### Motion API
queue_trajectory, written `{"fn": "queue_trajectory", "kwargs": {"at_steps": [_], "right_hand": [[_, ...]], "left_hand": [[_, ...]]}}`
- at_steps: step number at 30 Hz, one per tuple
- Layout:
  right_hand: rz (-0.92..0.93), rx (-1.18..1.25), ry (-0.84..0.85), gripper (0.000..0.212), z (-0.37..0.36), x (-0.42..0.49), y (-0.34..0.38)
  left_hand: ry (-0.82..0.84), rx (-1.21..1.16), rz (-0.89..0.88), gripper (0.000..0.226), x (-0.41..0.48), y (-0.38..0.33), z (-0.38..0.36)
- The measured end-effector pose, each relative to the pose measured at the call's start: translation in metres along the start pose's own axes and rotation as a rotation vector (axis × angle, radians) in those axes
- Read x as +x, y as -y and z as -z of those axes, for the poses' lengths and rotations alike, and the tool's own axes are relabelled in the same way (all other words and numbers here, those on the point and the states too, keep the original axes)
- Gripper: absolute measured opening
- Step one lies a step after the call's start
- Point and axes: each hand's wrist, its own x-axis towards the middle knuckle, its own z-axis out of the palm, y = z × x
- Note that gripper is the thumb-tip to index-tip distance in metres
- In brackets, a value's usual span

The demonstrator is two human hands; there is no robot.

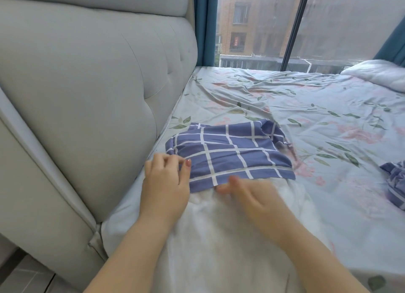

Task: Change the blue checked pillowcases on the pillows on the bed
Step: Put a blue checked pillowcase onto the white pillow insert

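We're at the hem: blue checked pillowcase (230,154) halfway over the white pillow (219,238), mid-bed.

Our left hand (165,181) curls its fingers and pinches the case's corner at nine o'clock. Our right hand (249,196) is blurred at the hem, fingers reaching toward it, and we cannot tell whether it grips. Headboard (87,84) at ten, floral sheet (317,117) beyond, a crumpled second case (394,183) at three, a bare pillow (377,73) at two.
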Motion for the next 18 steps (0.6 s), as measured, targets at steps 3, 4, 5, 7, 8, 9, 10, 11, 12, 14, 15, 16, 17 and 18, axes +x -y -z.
{"fn": "queue_trajectory", "kwargs": {"at_steps": [3,4,5,7,8,9,10,11,12,14,15,16,17,18], "right_hand": [[-0.171,0.166,-0.460,0.053,0.035,0.006,-0.019],[-0.241,0.117,-0.540,0.048,0.046,0.006,-0.028],[-0.341,0.022,-0.577,0.043,0.058,0.006,-0.038],[-0.586,-0.127,-0.495,0.031,0.075,0.002,-0.062],[-0.702,-0.077,-0.419,0.030,0.079,-0.001,-0.072],[-0.783,0.069,-0.359,0.034,0.081,-0.003,-0.075],[-0.832,0.264,-0.343,0.038,0.082,-0.005,-0.073],[-0.841,0.443,-0.377,0.042,0.083,-0.006,-0.068],[-0.816,0.574,-0.430,0.047,0.085,-0.007,-0.063],[-0.752,0.741,-0.477,0.056,0.088,-0.009,-0.051],[-0.705,0.812,-0.456,0.061,0.087,-0.010,-0.047],[-0.643,0.873,-0.400,0.066,0.086,-0.011,-0.045],[-0.589,0.939,-0.346,0.071,0.084,-0.012,-0.041],[-0.544,0.970,-0.281,0.074,0.080,-0.013,-0.036]], "left_hand": [[0.147,-0.243,-0.121,0.034,0.000,-0.018,-0.013],[0.208,-0.291,-0.145,0.041,-0.002,-0.025,-0.016],[0.265,-0.302,-0.169,0.049,-0.005,-0.033,-0.020],[0.364,-0.259,-0.215,0.057,-0.011,-0.043,-0.029],[0.402,-0.237,-0.229,0.056,-0.012,-0.046,-0.034],[0.431,-0.223,-0.240,0.056,-0.012,-0.048,-0.037],[0.450,-0.214,-0.240,0.057,-0.012,-0.050,-0.039],[0.457,-0.208,-0.232,0.057,-0.011,-0.052,-0.039],[0.455,-0.212,-0.223,0.057,-0.011,-0.054,-0.040],[0.441,-0.236,-0.222,0.062,-0.013,-0.063,-0.039],[0.440,-0.251,-0.229,0.066,-0.014,-0.068,-0.037],[0.441,-0.266,-0.239,0.068,-0.014,-0.075,-0.035],[0.438,-0.283,-0.247,0.069,-0.011,-0.082,-0.033],[0.433,-0.306,-0.249,0.067,-0.006,-0.090,-0.032]]}}
